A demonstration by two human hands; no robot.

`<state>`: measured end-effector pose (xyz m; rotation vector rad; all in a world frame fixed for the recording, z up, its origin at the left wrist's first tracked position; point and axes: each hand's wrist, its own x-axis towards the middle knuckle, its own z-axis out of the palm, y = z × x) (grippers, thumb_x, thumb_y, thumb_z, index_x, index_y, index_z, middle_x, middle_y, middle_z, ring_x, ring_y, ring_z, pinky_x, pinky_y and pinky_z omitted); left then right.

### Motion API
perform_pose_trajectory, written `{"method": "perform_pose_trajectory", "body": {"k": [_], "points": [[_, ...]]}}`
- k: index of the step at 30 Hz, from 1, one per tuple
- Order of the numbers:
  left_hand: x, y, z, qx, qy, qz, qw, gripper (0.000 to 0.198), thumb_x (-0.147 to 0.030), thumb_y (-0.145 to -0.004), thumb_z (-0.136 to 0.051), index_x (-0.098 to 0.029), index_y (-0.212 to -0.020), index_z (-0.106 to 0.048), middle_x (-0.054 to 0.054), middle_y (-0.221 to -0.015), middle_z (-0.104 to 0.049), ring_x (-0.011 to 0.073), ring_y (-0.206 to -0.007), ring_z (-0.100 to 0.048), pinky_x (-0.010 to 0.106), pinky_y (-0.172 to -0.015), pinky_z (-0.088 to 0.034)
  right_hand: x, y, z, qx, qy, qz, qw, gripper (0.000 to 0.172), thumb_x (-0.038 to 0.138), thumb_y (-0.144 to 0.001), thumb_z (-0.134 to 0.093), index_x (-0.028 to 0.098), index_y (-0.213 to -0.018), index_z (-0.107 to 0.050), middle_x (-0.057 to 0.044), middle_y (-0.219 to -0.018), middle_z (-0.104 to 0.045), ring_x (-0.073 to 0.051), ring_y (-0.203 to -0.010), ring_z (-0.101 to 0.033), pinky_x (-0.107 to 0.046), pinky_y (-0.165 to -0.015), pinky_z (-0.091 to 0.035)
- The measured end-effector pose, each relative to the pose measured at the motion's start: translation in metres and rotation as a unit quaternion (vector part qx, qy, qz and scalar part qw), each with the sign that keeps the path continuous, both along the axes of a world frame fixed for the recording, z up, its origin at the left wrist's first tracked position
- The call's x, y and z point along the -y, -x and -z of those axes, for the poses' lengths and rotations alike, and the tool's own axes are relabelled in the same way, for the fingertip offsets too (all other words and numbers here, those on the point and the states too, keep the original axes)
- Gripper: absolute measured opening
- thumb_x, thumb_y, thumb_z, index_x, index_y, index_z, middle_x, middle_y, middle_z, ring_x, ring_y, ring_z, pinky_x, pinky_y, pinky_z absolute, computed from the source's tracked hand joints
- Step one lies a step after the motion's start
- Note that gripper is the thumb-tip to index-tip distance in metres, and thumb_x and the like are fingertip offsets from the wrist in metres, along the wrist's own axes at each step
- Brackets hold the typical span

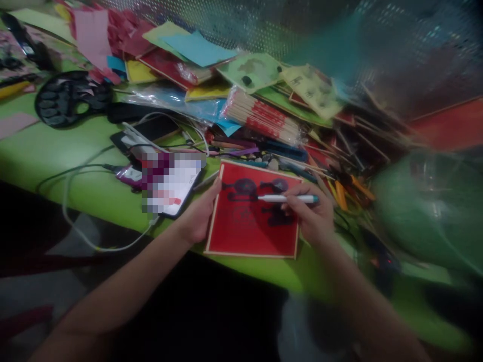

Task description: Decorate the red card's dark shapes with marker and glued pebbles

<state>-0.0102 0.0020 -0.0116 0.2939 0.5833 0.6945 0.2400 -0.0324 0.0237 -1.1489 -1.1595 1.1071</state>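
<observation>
A square red panel (226, 236) with pale wooden edging lies tilted at the front of the green table, bearing dark drawn characters and a fainter outline at lower left. My left hand (199, 216) grips its left edge, the thumb along the rim. In my right hand (311, 211) is a white marker pen (279, 198) with a teal end, pinched between thumb and fingers. Its dark tip points left and meets the panel near the middle of the drawing, or hovers just above; I cannot tell which. Left of the panel, a lit smartphone (184, 188) leans, partly pixelated.
Behind the panel lie pens, a bundle of wooden sticks (260, 115) in plastic and stacked coloured paper (199, 48). A black palette-like tray (71, 98) sits at left. White cable (68, 206) loops over the front edge. Orange-handled scissors (341, 193) and a large green rounded object (426, 211) are at right.
</observation>
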Motion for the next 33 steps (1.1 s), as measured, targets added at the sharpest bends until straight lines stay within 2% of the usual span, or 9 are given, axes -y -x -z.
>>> {"method": "perform_pose_trajectory", "body": {"k": [6,14,23,33], "points": [[0.001,0.001,0.005,0.019,-0.007,-0.006,1.0,0.061,-0.058,-0.105,-0.054,-0.021,-0.153,-0.059,0.013,-0.126,-0.08,0.0332,-0.123,-0.075,0.049,-0.111,-0.058,0.001,0.001,0.0,0.016,0.002,0.008,1.0,0.022,0.042,-0.085,-0.088,0.024,-0.091,-0.077,0.002,-0.07,-0.073,-0.012,-0.06,-0.067,-0.022,-0.054,-0.054],[0.002,0.0,0.0,0.021,-0.008,-0.015,1.0,0.057,-0.055,-0.106,-0.055,-0.024,-0.154,-0.059,0.01,-0.122,-0.082,0.0317,-0.12,-0.076,0.049,-0.109,-0.059,0.001,0.002,0.001,0.005,0.0,-0.002,1.0,0.019,0.039,-0.084,-0.089,0.024,-0.09,-0.078,0.003,-0.07,-0.073,-0.01,-0.059,-0.066,-0.019,-0.054,-0.053],[0.002,-0.005,-0.008,-0.044,0.018,-0.026,0.999,0.056,-0.059,-0.103,-0.058,-0.023,-0.145,-0.065,0.011,-0.122,-0.081,0.0325,-0.119,-0.076,0.051,-0.11,-0.058,0.001,0.003,0.0,0.017,0.011,0.001,1.0,0.022,0.041,-0.084,-0.088,0.024,-0.09,-0.077,0.002,-0.07,-0.072,-0.012,-0.06,-0.067,-0.021,-0.054,-0.055],[0.002,-0.002,-0.003,-0.018,0.018,-0.025,0.999,0.054,-0.056,-0.101,-0.064,-0.022,-0.143,-0.068,0.012,-0.118,-0.082,0.0337,-0.12,-0.076,0.051,-0.108,-0.06,0.001,0.003,-0.001,0.019,0.007,-0.003,1.0,0.022,0.042,-0.085,-0.088,0.024,-0.091,-0.076,0.003,-0.069,-0.073,-0.011,-0.06,-0.067,-0.021,-0.056,-0.055]]}}
